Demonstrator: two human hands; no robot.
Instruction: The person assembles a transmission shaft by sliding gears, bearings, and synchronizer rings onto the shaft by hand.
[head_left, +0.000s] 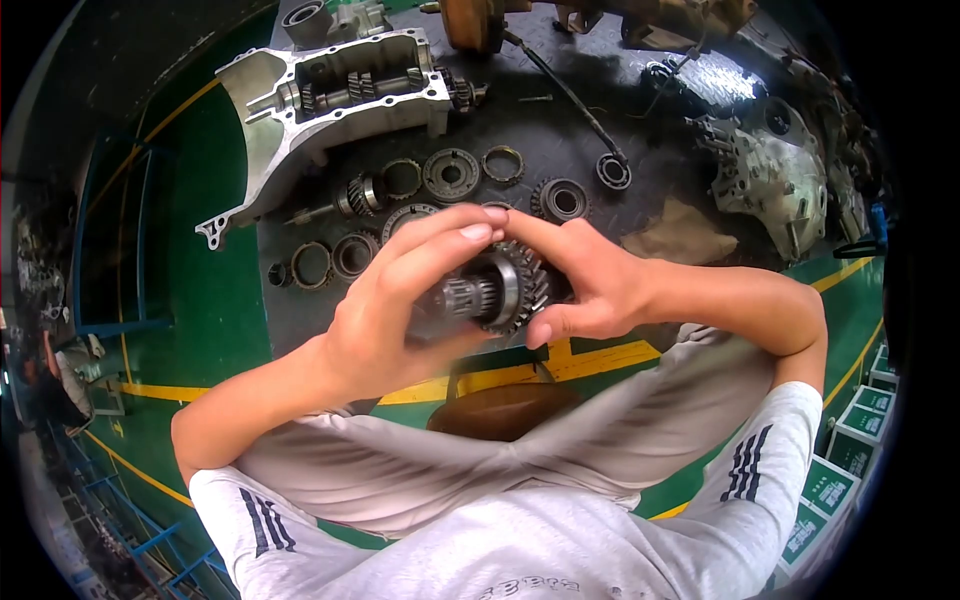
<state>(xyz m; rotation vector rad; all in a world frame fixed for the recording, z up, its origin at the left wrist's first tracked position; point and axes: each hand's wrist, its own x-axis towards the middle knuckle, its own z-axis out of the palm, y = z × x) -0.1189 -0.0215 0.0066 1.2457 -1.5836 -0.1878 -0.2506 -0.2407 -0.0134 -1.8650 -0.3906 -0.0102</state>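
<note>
Both hands are raised over the near edge of the dark workbench, around a toothed metal gear (522, 285) with a splined shaft (466, 297) pointing left. My right hand (592, 278) grips the gear from the right, thumb below and fingers over its top. My left hand (392, 290) curls around the left side, its fingertips meeting the right ones above the gear; its thumb is blurred. Behind the hands lie a gear ring (410, 222), a round hub (451, 174), a brass-coloured ring (503, 164) and a bearing-like gear (562, 200).
An open metal housing (375, 118) with shafts inside stands at the back left. A rod (565, 85) ends in a ring near the bench middle. On the right are a brown cloth (680, 234) and a metal casing (775, 180). A stool (505, 411) is below.
</note>
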